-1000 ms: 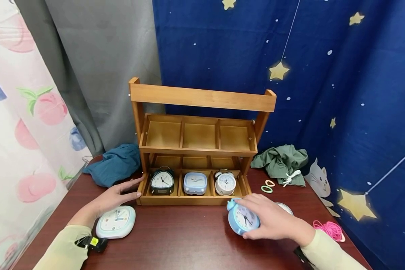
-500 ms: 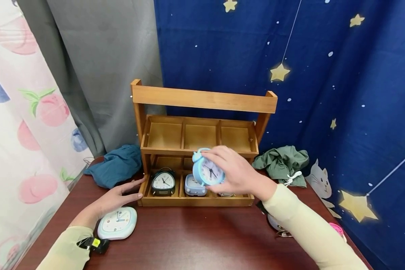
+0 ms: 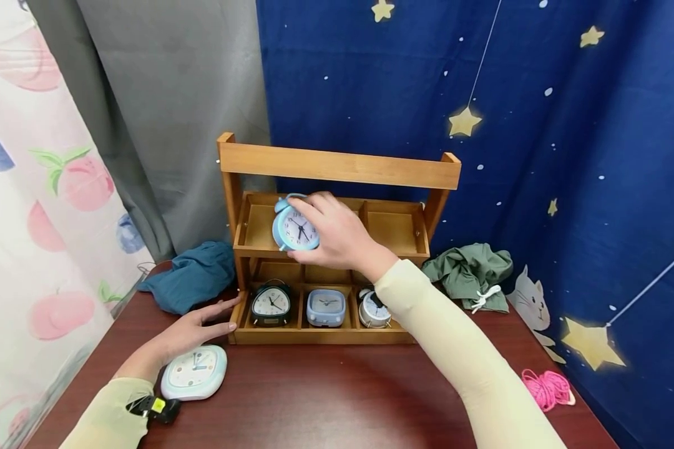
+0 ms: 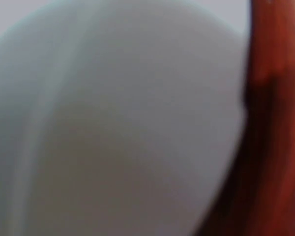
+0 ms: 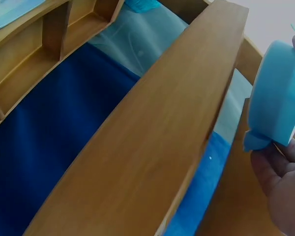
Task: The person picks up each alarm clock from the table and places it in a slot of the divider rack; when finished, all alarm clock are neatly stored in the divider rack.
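While the right hand works: it [image 3: 337, 234] grips the round blue alarm clock [image 3: 294, 229] with curled fingers, dial to the viewer, in front of the upper tier of the wooden rack [image 3: 337, 167]
Where the clock is: in the air, before the left compartment [image 3: 261, 226] of the upper tier and near the divider to the middle one; I cannot tell whether its feet touch the shelf already
Right wrist view: the blue clock [image 5: 279, 105] is seen from behind, just beside the rack's top bar [image 5: 162, 142], with the fingers [image 5: 280, 169] under its foot
Left hand: it [image 3: 188, 333] lies flat on the table [image 3: 326, 399] with straight, relaxed fingers that hold nothing, the fingertips against the left end of the rack's lower tier
Left wrist view: only a pale blur and a strip of red-brown wood, so nothing to read there
Other clocks: a black one [image 3: 270, 303], a square blue one [image 3: 326, 307] and a white one [image 3: 374, 309] fill the lower tier; a square pale clock [image 3: 194, 372] lies on the table just beside the left wrist
Step in hand: I judge it is the placing of the blue clock into an upper compartment
Next move calls for: to lower the clock upright inside one compartment, away from the divider and under the top bar, and to let go only when it stands
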The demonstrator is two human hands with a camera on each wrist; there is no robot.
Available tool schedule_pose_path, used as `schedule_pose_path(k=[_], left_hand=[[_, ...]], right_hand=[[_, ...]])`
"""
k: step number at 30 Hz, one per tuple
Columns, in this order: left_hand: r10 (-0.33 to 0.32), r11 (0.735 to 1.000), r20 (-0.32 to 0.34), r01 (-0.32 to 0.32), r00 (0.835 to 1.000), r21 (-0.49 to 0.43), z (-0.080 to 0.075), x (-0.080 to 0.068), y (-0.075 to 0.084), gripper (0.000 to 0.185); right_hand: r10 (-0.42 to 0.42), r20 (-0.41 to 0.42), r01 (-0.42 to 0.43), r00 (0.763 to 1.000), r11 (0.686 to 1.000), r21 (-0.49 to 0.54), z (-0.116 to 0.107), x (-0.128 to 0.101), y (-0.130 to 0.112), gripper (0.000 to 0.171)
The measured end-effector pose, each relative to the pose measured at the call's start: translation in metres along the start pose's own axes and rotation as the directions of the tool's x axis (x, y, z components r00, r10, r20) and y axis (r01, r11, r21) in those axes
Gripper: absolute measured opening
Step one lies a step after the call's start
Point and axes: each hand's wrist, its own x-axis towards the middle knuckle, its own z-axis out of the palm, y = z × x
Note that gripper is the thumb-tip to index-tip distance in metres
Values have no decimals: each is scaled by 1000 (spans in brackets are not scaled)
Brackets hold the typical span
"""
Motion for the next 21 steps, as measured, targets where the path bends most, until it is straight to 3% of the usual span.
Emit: schedule_pose_path(k=[11, 21], left_hand=[[-36, 999, 2, 36, 999, 2, -1, -1, 0, 76], [-28, 1000, 17, 28, 999, -1, -1, 1, 1, 75]], right_hand=[[38, 86, -28, 996, 993, -112, 31, 40, -4, 100], [104, 197, -70, 975, 983, -172, 45, 50, -7, 108]])
